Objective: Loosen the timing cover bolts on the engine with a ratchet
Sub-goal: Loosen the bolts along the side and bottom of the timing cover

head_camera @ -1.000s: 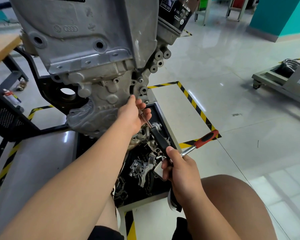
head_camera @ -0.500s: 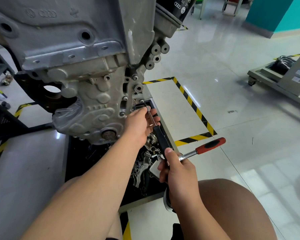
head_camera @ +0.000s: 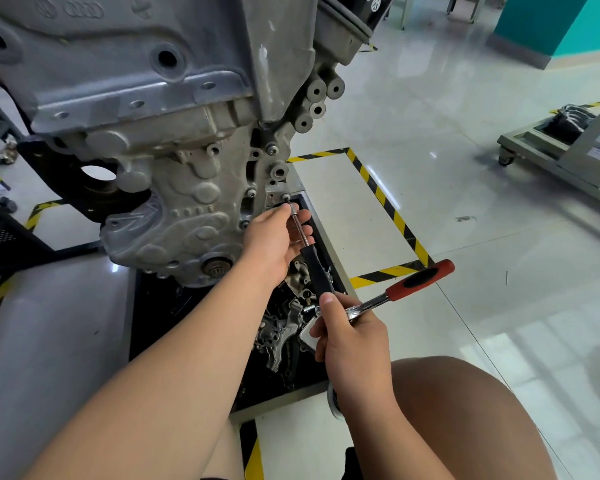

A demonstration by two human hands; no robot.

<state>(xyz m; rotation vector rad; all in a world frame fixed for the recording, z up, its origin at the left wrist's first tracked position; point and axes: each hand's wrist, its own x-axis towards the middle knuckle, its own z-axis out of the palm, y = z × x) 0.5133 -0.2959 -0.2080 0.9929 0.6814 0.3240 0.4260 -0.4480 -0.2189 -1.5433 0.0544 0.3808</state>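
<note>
Your left hand [head_camera: 274,237] has its fingers closed around the extension bar [head_camera: 300,233], whose tip sits on a bolt [head_camera: 286,197] at the lower right edge of the timing cover [head_camera: 187,216]. Your right hand [head_camera: 352,337] clamps the ratchet [head_camera: 395,292] at its head, the red handle pointing right.

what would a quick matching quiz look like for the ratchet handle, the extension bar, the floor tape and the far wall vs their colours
Things:
1. grip of the ratchet handle
2. thick sleeve of the long extension bar
3. striped floor tape
4. painted far wall

Colours:
A. teal
B. yellow and black
C. red and black
D. black

Pairs: 1-C, 2-D, 3-B, 4-A
</note>
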